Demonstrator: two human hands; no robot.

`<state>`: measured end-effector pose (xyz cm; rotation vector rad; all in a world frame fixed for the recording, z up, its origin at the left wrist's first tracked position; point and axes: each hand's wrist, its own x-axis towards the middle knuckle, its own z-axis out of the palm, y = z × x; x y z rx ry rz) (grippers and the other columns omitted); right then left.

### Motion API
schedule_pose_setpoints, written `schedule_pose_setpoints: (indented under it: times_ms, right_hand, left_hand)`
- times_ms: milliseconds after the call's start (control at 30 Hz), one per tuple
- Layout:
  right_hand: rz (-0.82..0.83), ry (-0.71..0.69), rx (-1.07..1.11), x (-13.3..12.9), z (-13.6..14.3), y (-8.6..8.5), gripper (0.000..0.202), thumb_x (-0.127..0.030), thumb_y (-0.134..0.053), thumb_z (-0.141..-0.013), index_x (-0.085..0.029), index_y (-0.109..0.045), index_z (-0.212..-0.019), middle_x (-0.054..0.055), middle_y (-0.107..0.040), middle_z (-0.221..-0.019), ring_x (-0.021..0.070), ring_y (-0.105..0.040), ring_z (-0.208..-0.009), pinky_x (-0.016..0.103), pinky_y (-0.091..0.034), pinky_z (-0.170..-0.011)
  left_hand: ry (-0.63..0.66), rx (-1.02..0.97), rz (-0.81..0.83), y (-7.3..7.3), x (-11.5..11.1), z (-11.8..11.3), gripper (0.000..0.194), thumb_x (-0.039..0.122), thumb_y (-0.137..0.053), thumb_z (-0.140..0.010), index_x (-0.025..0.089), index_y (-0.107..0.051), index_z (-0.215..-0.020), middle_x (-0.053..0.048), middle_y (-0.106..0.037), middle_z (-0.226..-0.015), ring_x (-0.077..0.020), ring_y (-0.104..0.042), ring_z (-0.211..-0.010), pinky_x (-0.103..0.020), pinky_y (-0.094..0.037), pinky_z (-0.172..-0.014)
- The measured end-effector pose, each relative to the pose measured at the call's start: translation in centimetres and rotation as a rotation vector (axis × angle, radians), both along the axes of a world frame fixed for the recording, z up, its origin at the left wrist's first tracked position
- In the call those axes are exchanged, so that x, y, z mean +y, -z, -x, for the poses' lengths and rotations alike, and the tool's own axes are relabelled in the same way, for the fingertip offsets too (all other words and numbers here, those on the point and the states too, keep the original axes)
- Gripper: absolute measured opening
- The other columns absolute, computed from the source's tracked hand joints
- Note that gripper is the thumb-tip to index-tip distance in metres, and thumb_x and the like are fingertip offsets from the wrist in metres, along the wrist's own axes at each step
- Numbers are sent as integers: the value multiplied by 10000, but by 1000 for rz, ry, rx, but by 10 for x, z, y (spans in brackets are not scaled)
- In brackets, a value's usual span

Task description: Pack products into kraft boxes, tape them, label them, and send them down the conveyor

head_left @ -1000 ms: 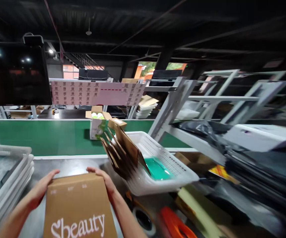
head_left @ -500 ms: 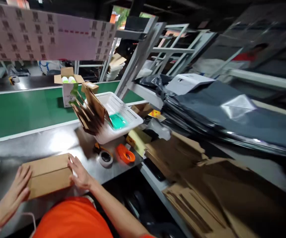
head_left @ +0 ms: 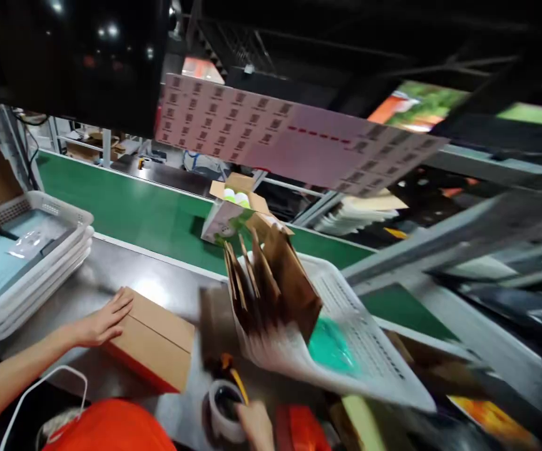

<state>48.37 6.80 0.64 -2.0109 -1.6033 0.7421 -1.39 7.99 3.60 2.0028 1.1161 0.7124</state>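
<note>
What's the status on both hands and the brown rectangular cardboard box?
Left hand on the brown cardboard box, fingers spread. Right hand at round white roll, grip blurred. White perforated plastic basket just beyond.

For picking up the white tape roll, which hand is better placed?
Right, most likely: the right hand is at the white tape roll, while the left hand is farther off, on the cardboard box.

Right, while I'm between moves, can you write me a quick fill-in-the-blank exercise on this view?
1. The hand resting on the cardboard box is the person's ____.
2. The other hand is at the tape roll, farther to the ____ in the picture than that box.
3. The conveyor belt is ____.
4. In the open carton on it, ____ bottle-like tops show.

Missing words: left; right; green; two.
</note>
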Motion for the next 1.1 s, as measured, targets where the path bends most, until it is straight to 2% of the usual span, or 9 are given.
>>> schedule_pose_setpoints:
  times_ms: [67,133,233,433,567,633,733,867,1100]
  right_hand:
    - [2,-72,61,-3,5,-13,39,-328,-590,-648,-331,-625,-664,88,-662,-588,407,-742,-623,600,-603,-635]
    - [-90,-135,152,-2,13,-38,412,-313,-587,-724,-296,-752,-1101,102,-793,-897,380,-802,-861,559,-662,-776]
    - [-381,-360,184,7,39,-81,719,-280,-623,-871,-279,-531,-1583,132,-719,-1360,345,-727,-1254,543,-624,-1034]
    - [-613,-932,-68,28,119,-99,684,-137,-631,-893,-375,-636,-1535,128,-659,-1431,323,-716,-1206,455,-637,-966]
    - [-600,-945,-129,33,127,-84,716,-124,-623,-900,-369,-597,-1572,144,-655,-1430,323,-709,-1226,454,-646,-948]
    - [-589,-923,-113,33,121,-82,655,-174,-669,-922,-371,-621,-1544,142,-657,-1429,319,-713,-1222,455,-647,-957]
    - [-591,-937,-93,32,114,-83,623,-184,-660,-940,-370,-630,-1533,141,-649,-1441,321,-716,-1224,458,-644,-973]
    - [-602,-1001,-156,33,116,-88,781,-102,-579,-909,-405,-520,-1626,131,-616,-1477,322,-692,-1268,466,-640,-993]
    - [-428,-1149,-230,42,133,-121,815,-165,-644,-901,-403,-474,-1661,144,-598,-1490,349,-689,-1273,464,-634,-1012]
  left_hand:
    - [3,-32,10,2,-1,-1,667,493,-580,-1072,249,-468,-1683,-148,-249,-1811,-401,10,-1700,-687,-98,-1349]
    - [10,-59,34,2,-3,-1,674,497,-587,-1069,240,-471,-1680,-145,-250,-1812,-392,24,-1703,-682,-88,-1351]
    - [20,-82,48,1,-4,1,662,489,-600,-1062,249,-489,-1668,-129,-251,-1813,-385,30,-1705,-691,-64,-1347]
    - [3,-119,8,3,-2,-1,606,476,-540,-1084,242,-526,-1643,-125,-270,-1810,-361,-9,-1715,-657,-83,-1365]
    - [-142,-166,12,-8,-8,-18,453,511,-633,-1011,263,-771,-1364,-120,-508,-1699,-400,-234,-1682,-670,-144,-1357]
    - [-367,-272,26,-18,-15,-37,363,530,-680,-968,248,-840,-1132,-137,-650,-1562,-414,-434,-1575,-635,-264,-1328]
    - [-724,-655,350,-36,-26,-74,489,650,-678,-930,183,-808,-996,-179,-785,-1165,-343,-730,-1097,-489,-586,-978]
    - [-588,-1103,991,-57,-28,-107,729,818,-806,-715,139,-758,-977,-107,-762,-902,-217,-687,-771,-333,-549,-687]
    - [-668,-1019,962,-55,-12,-106,505,612,-922,-644,154,-763,-785,-31,-723,-690,-168,-613,-616,-272,-395,-557]
